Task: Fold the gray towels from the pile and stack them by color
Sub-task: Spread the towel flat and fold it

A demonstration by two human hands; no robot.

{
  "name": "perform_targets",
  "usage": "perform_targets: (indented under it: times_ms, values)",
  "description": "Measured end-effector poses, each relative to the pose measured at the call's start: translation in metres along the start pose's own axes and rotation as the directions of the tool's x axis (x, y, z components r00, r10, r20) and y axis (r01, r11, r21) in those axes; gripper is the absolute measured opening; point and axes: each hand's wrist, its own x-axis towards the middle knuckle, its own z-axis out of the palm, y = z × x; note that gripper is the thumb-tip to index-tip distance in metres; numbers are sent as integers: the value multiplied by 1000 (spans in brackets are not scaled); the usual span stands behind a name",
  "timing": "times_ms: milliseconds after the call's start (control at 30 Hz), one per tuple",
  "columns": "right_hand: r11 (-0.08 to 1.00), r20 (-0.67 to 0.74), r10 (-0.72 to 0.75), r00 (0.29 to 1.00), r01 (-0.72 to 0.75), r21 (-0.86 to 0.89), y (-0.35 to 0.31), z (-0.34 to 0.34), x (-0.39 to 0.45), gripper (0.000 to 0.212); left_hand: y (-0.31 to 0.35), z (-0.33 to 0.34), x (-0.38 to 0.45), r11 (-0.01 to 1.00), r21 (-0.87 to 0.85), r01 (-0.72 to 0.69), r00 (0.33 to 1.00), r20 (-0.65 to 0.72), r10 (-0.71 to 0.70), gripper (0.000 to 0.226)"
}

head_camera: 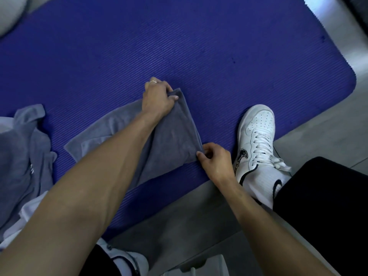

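Observation:
A gray towel (171,140) lies partly folded on the blue mat (179,46), its right half doubled over. My left hand (158,97) grips the towel's far right corner, thumb on top of the cloth. My right hand (216,159) pinches the near right corner at the folded edge. A pile of lighter gray towels (22,156) lies crumpled at the left edge of the mat, mixed with a paler cloth.
My right foot in a white sneaker (256,136) rests on the mat's right edge, close to my right hand. Gray floor (179,216) runs along the mat's near side. A second shoe (127,259) shows at the bottom. A pale rounded object (10,12) sits top left.

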Motion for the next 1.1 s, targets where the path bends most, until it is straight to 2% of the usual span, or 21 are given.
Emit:
perform_targets:
  times_ms: [100,233,367,467,600,733,833,900,967,1033,1067,1100]
  values:
    - [998,-81,55,995,-57,-21,4,6,-7,18,5,-13,-13,999,-48,11,1000,28,-10,13]
    - [991,-23,76,997,-78,-110,-1,5,-17,20,7,-41,-51,977,-209,-43,999,-19,40,9]
    - [996,-76,86,993,-84,39,-19,-13,-27,13,3,-82,-96,954,-287,-89,990,-127,55,11]
    - [997,-154,-12,988,23,70,-46,-41,-42,12,-5,-121,-130,937,-342,-65,977,-212,-10,11]
    - [955,-211,-168,963,212,209,-97,-80,-67,18,-3,-176,-179,944,-318,-88,963,-271,-1,22]
    - [885,-224,-325,919,379,269,-149,-110,-101,9,-3,-228,-221,913,-395,-100,932,-359,-54,4]
    - [876,-190,-414,890,447,182,-190,-133,-122,24,-7,-270,-254,875,-474,-99,934,-347,-82,13]
    - [870,-159,-481,862,491,30,-220,-150,-137,21,-7,-293,-277,869,-490,-74,948,-305,-91,10]
    - [807,-206,-587,783,586,-73,-247,-161,-161,13,-4,-303,-299,844,-527,-97,931,-348,-109,7]
    - [702,-280,-702,655,702,-118,-265,-166,-181,11,-7,-304,-314,794,-577,-192,868,-478,-137,13]
    - [666,-269,-741,615,726,-173,-273,-166,-188,10,-8,-303,-321,804,-552,-223,849,-515,-118,18]
    - [655,-206,-755,622,709,-261,-279,-167,-192,10,-7,-304,-328,859,-471,-201,857,-509,-79,22]
